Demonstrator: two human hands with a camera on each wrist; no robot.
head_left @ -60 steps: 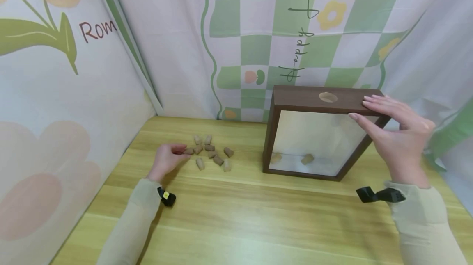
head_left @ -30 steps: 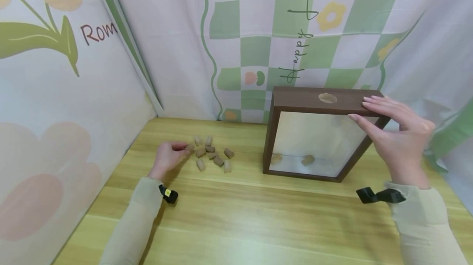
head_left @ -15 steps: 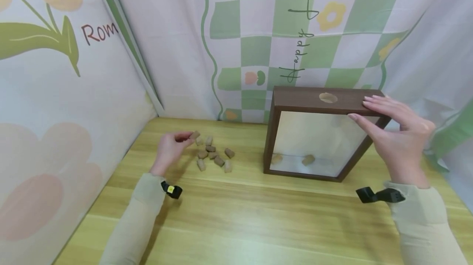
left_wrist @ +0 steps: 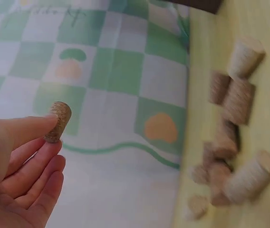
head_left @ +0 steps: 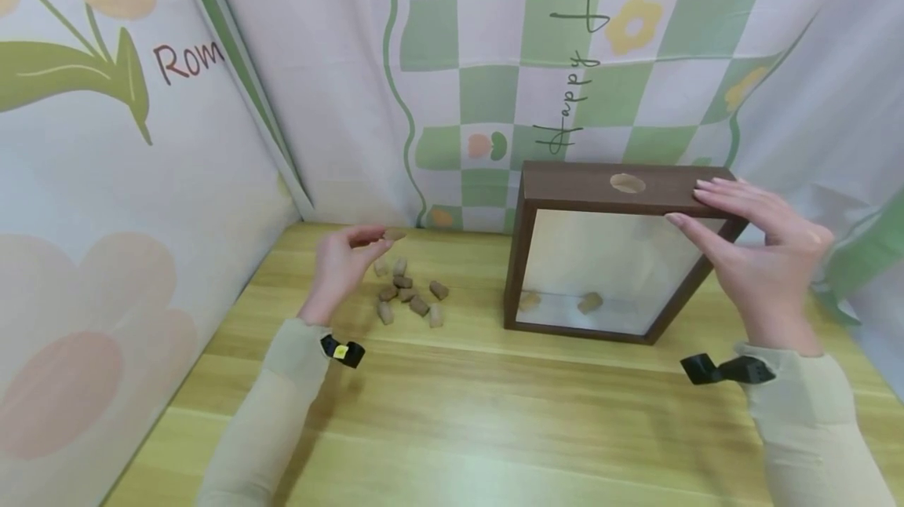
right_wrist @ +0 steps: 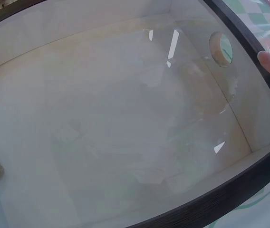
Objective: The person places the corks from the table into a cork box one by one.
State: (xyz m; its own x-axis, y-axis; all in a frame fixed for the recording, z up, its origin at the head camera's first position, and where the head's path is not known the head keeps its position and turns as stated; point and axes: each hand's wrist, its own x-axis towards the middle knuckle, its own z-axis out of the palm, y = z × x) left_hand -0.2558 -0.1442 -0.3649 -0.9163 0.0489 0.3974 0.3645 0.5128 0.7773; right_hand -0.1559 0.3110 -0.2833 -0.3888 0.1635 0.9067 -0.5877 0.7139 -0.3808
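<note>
On the wooden table [head_left: 494,413] we see our two hands at work on different things. Our left hand [head_left: 342,264] is raised a little above the table near the back cloth, with its thumb and forefinger pinching one cork [head_left: 395,235]; the left wrist view shows that cork [left_wrist: 58,121] held at the fingertips, the other fingers loosely curled beneath it. Just below and to the right of that hand lies a small heap of loose corks [head_left: 410,295], resting on the tabletop in a tight cluster, some touching one another; the left wrist view shows them [left_wrist: 230,137] somewhat blurred, so we cannot count them with certainty.

Our right hand [head_left: 763,256] rests on the top right corner of the dark wooden box frame [head_left: 519,256], which stands upright on the table. Its fingers lie fairly straight along the top edge, while the thumb comes down over the front by the glass, so the hand steadies the frame rather than closing round it. A round hole [head_left: 627,184] is cut in the frame's top, just left of those fingers. Behind the glass pane [head_left: 607,264], a cork [head_left: 589,303] lies at the bottom of the frame, and another pale shape [head_left: 527,303] to its left seems to be a second.
</note>
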